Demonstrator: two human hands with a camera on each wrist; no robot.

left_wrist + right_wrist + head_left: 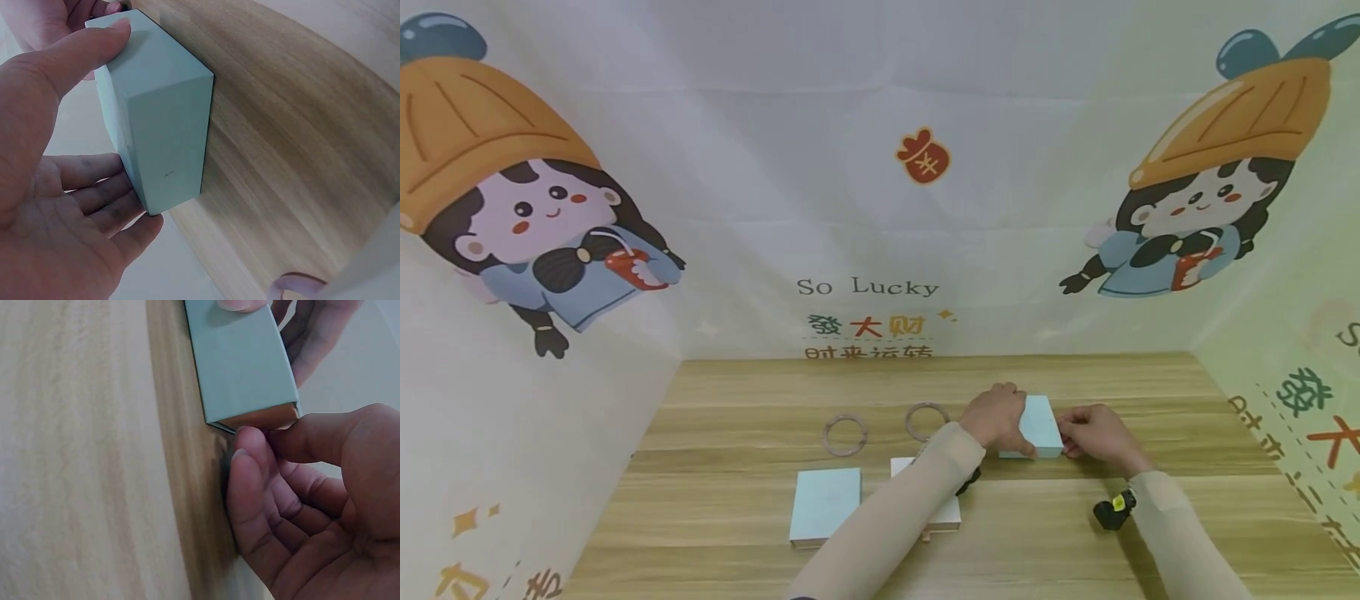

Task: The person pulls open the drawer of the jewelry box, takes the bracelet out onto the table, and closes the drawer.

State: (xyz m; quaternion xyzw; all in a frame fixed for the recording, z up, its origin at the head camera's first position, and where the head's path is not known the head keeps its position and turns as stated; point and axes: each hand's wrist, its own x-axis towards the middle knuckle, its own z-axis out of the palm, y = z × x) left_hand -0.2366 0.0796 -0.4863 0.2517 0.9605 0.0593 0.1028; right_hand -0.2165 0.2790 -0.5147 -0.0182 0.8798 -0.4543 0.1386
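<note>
A light blue box (1042, 423) lies on the wooden table, toward the right. My left hand (996, 417) grips it across, the thumb on its near side and the other fingers on its far side, as the left wrist view shows. At the box's right end is my right hand (1099, 435), its thumb and fingertips pinched together. A brown inner end (262, 419) shows there between the box's light blue walls. Whatever lies between the right fingertips is hidden.
A second light blue box (826, 504) lies at the front left. Beside it, a white box (943, 515) with a small brown tab (927, 537) is partly under the left sleeve. Two pinkish rings (846, 454) lie behind them. Printed cloth walls (1000, 250) enclose the table.
</note>
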